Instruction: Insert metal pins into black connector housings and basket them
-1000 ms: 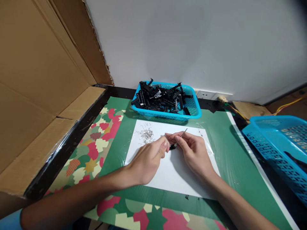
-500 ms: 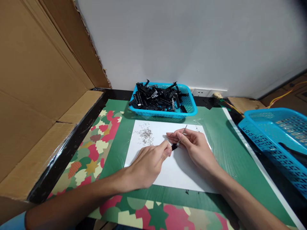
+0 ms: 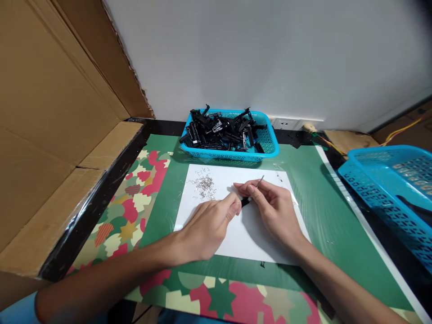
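Note:
My left hand (image 3: 214, 222) is closed with its fingers curled round a small black plastic part (image 3: 245, 201), whose end sticks out toward my other hand. My right hand (image 3: 272, 204) pinches a slim metal tool (image 3: 259, 181) between thumb and fingers. One end of the tool points up and away; its lower end meets the black part, though the exact contact is too small to make out. Both hands are just above a white sheet (image 3: 232, 245). Left of them on the sheet lies a loose pile of tiny bent metal pieces (image 3: 204, 185).
A blue basket (image 3: 229, 155) full of black plastic parts stands behind the sheet. Another blue basket (image 3: 381, 180) is at the right, with a black item inside. Cardboard (image 3: 60, 112) walls the left side. A small black scrap (image 3: 262, 264) lies by the sheet's front edge.
The view has shifted slightly. Both hands keep their grips, and the black part and metal tool have tilted a little against each other.

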Demonstrator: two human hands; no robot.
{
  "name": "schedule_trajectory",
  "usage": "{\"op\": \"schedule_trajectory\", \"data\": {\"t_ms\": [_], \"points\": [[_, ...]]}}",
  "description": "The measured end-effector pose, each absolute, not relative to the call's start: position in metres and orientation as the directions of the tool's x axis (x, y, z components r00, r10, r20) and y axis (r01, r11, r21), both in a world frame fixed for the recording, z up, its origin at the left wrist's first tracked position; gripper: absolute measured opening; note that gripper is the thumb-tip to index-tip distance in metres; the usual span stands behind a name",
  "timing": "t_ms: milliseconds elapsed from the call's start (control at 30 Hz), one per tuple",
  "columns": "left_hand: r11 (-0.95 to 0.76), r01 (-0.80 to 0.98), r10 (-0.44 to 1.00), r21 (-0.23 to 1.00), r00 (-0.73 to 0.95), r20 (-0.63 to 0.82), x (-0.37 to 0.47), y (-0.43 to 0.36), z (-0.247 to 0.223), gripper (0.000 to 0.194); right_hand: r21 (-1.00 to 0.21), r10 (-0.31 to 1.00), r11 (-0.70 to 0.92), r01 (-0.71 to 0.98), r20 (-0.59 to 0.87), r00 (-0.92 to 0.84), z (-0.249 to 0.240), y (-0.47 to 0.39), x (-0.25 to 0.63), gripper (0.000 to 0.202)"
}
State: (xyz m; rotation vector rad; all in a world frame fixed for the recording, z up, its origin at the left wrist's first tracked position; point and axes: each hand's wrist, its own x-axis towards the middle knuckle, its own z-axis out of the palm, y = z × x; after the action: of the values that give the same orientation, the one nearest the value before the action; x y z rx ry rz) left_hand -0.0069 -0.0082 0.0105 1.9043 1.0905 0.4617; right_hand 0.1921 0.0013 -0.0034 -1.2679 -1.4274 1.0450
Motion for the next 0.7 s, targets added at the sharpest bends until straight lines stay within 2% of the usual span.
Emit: {"op": "schedule_trajectory", "data": {"t_ms": [67,133,200,233,300,367,433,700], "points": [[-0.227,0.504,0.839,0.833,0.536,-0.096,-0.007,-0.009,0.011,0.035,-0.98,0.992,0.123,0.155,0.127,0.021,0.002,0.006,0.2,0.024],[-0.209,0.49,0.845,0.846,0.527,-0.096,-0.007,-0.009,0.012,0.037,-0.958,0.972,0.203,0.201,0.222,0.079,0.01,0.012,0.217,0.022],[-0.182,0.47,0.851,0.864,0.515,-0.101,-0.007,-0.008,0.013,0.037,-0.878,0.951,0.261,0.401,0.306,0.051,0.016,0.019,0.24,0.024],[-0.167,0.457,0.857,0.874,0.506,-0.101,-0.007,-0.008,0.013,0.037,-0.811,0.954,0.256,0.526,0.301,0.0,0.017,0.023,0.253,0.027],[-0.142,0.426,0.871,0.894,0.483,-0.092,-0.008,-0.007,0.012,0.037,-0.668,0.966,0.24,0.704,0.236,-0.105,0.016,0.03,0.274,0.029],[-0.118,0.391,0.884,0.913,0.459,-0.083,-0.008,-0.006,0.01,0.037,-0.584,0.972,0.232,0.778,0.173,-0.16,0.011,0.035,0.287,0.029],[-0.102,0.359,0.893,0.928,0.444,-0.073,-0.008,-0.006,0.008,0.037,-0.565,0.975,0.221,0.795,0.144,-0.169,0.005,0.037,0.289,0.029],[-0.08,0.293,0.891,0.953,0.449,-0.063,-0.008,-0.004,0.008,0.036,-0.617,0.962,0.268,0.74,0.132,-0.238,-0.002,0.032,0.263,0.022]]}}
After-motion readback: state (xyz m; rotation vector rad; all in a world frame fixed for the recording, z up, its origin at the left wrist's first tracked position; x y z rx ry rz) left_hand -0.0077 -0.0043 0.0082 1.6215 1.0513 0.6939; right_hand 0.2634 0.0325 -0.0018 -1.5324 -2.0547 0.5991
